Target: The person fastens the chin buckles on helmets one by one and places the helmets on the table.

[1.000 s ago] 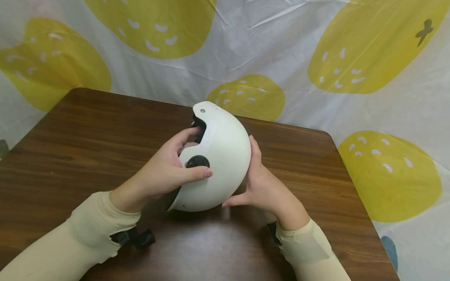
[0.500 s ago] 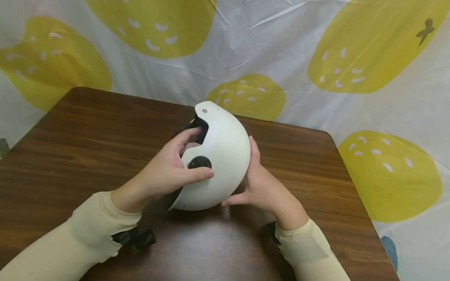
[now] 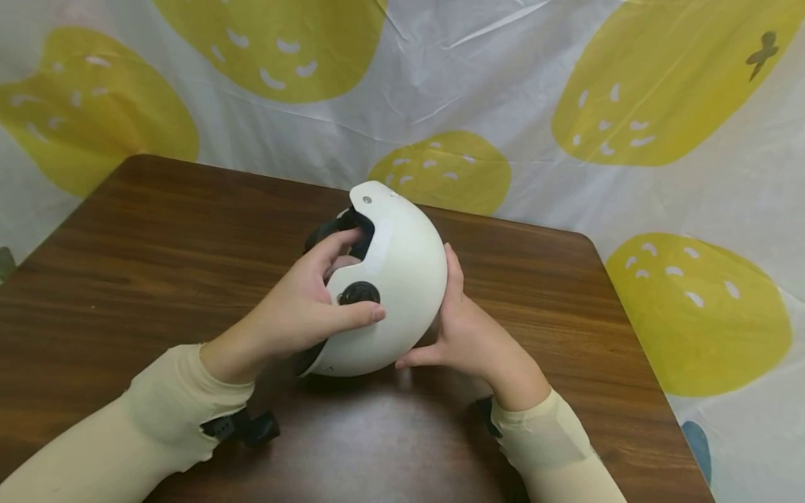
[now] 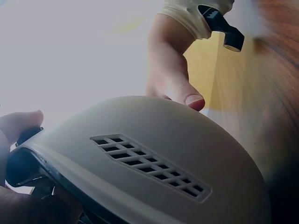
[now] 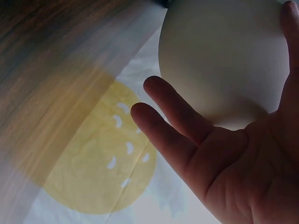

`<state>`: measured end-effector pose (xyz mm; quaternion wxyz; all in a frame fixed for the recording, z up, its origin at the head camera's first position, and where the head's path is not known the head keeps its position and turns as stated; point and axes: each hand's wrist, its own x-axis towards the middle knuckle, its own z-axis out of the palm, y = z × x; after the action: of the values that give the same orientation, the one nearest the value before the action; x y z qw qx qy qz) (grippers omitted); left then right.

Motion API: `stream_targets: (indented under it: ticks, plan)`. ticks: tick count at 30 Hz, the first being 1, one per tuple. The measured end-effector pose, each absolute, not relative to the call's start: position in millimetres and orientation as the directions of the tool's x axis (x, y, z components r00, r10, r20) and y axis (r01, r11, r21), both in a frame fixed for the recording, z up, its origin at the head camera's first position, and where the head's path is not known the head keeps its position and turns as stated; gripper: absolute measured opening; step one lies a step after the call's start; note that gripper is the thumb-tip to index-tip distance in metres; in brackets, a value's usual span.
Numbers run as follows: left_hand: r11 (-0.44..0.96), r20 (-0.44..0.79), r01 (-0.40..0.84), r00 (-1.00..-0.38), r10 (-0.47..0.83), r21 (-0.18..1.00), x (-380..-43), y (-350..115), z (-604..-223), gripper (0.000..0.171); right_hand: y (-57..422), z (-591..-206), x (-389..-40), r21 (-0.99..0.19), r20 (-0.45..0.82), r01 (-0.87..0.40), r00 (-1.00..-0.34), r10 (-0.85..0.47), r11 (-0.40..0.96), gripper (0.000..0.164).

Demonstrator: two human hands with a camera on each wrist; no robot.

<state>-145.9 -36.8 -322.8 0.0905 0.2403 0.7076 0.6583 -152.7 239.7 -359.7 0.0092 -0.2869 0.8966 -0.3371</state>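
We see a smooth white, round-shelled helmet point(image 3: 405, 279) between two hands, over the middle of a dark brown wood-grain table point(image 3: 157, 265); we cannot tell whether its underside touches the tabletop. The left hand point(image 3: 286, 307) grips the helmet's rim, thumb outside across the lower edge of a round black knob point(image 3: 359, 292), fingers reaching into the dark-lined opening. The right hand point(image 3: 465, 332) is spread wide, thumb well apart from the straight fingers, resting against the rounded side of the shell without wrapping it. From the left wrist, we see a white lattice vent point(image 4: 149, 163) with dark gaps on the shell. Behind the table we find a wrinkled white sheet point(image 3: 283, 147) printed with large yellow rounded shapes.
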Motion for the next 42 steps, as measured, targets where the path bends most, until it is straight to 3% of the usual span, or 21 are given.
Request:
stream_targets:
  ticks: [17, 21, 27, 32, 42]
  plan:
    - [0.077, 0.191, 0.251, -0.873, 0.45, 0.965, -142.4, -34.1, -323.6, 0.1, 237.4, -360.0, -150.8, -0.6, 0.165, -0.502, -0.84, -0.517, 0.623, 0.17]
    - [0.077, 0.192, 0.25, -0.878, 0.439, 0.965, -142.2, -35.4, -322.7, 0.099, 237.5, -359.8, -151.8, -0.633, 0.179, -0.518, -0.821, -0.543, 0.575, 0.168]
    - [0.099, 0.178, 0.243, -0.883, 0.434, 0.965, -141.1, -36.6, -321.0, 0.101, 236.7, -355.2, -151.2, -0.734, 0.217, -0.507, -0.806, -0.551, 0.452, 0.151]
    - [0.112, 0.182, 0.257, -0.874, 0.451, 0.96, -139.9, -34.7, -320.9, 0.102, 238.2, -351.7, -147.5, -0.674, 0.266, -0.539, -0.815, -0.515, 0.505, 0.153]
    - [0.105, 0.203, 0.278, -0.867, 0.455, 0.955, -138.3, -33.2, -321.9, 0.1, 240.0, -351.7, -149.5, -0.593, 0.338, -0.631, -0.759, -0.557, 0.5, 0.152]
